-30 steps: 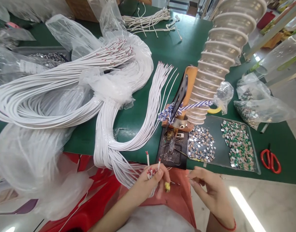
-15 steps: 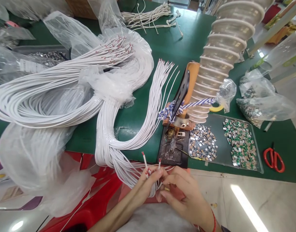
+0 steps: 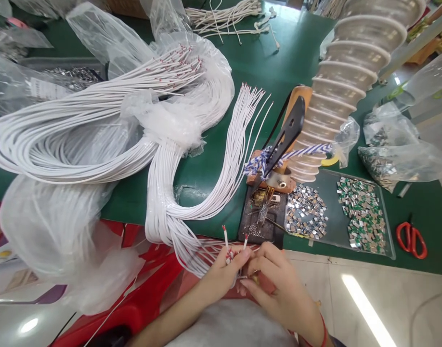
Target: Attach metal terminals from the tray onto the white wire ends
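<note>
My left hand [image 3: 221,277] is closed around a bunch of white cables, and their red-tipped ends [image 3: 228,254] poke up by the thumb. One cable end [image 3: 225,235] stands higher than the rest. Close against it, my right hand [image 3: 280,284] has thumb and fingers pinched together around what looks like a thin cable end, partly hidden by the fingers. The held cables run from a large white cable bundle [image 3: 158,193] that hangs over the table's front edge.
Just beyond my hands stands a soldering station [image 3: 260,212] under a clear ribbed hose [image 3: 354,72]. To its right lie a tray [image 3: 332,212] of small metal connectors and green boards, then red scissors [image 3: 411,239]. A plastic-wrapped cable coil [image 3: 80,111] covers the left side.
The view has shifted slightly, so the table things sit a little differently. My hands stay together at the cable ends, with the right fingers drawn closer around the cable.
</note>
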A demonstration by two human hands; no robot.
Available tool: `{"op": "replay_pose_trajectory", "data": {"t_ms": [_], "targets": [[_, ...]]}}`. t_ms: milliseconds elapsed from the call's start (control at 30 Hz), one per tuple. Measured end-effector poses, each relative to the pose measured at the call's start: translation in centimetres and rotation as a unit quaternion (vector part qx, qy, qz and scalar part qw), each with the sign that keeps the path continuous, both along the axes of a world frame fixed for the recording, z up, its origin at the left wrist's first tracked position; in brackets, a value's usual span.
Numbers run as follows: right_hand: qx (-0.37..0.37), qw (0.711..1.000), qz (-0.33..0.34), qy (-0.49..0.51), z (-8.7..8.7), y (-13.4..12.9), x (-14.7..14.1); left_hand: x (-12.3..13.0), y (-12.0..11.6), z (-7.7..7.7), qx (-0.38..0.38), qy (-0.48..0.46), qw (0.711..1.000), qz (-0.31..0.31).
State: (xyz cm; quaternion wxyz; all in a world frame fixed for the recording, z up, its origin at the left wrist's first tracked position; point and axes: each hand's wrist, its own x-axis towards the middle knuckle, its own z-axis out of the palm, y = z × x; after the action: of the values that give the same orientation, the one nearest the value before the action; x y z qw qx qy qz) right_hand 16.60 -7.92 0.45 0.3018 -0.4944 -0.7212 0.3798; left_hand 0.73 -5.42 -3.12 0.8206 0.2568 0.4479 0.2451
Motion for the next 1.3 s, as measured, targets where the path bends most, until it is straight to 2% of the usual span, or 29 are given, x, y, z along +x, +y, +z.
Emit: {"op": "replay_pose_trajectory", "data": {"t_ms": [200,333,533,667,800,900,967,1133,1300], "targets": [[0.026,0.997,0.023,0.068,0.3,0.3,0.5,-0.1,0.2,0.2,0.049,-0.026,0.998,-0.025],[0.051,0.993,-0.016,0.104,0.1,0.2,0.8,-0.4,0.2,0.2,0.060,-0.035,0.996,-0.051],[0.034,0.990,-0.072,0.117,-0.2,0.2,0.6,-0.1,0.5,0.3,0.083,-0.044,0.993,-0.072],[0.040,0.988,-0.091,0.118,0.1,0.2,0.3,0.1,0.4,0.7,0.108,-0.035,0.994,-0.010],[0.061,0.991,-0.033,0.112,0.2,0.0,-0.1,-0.6,-0.2,0.6,0.132,-0.025,0.988,0.081],[0.045,0.993,0.003,0.109,-0.4,-0.3,-0.9,-1.1,-0.3,0.9,0.181,-0.054,0.965,0.184],[0.031,0.993,0.007,0.117,-1.1,-0.5,-1.8,-1.3,0.0,1.3,0.207,-0.072,0.949,0.225],[0.014,0.990,-0.085,0.114,-2.9,-0.9,-4.0,-1.2,0.5,1.7,0.208,-0.001,0.948,0.241],[0.056,0.988,-0.114,0.091,-3.0,-0.6,-4.7,-1.1,0.1,1.3,0.216,0.042,0.955,0.196]]}}
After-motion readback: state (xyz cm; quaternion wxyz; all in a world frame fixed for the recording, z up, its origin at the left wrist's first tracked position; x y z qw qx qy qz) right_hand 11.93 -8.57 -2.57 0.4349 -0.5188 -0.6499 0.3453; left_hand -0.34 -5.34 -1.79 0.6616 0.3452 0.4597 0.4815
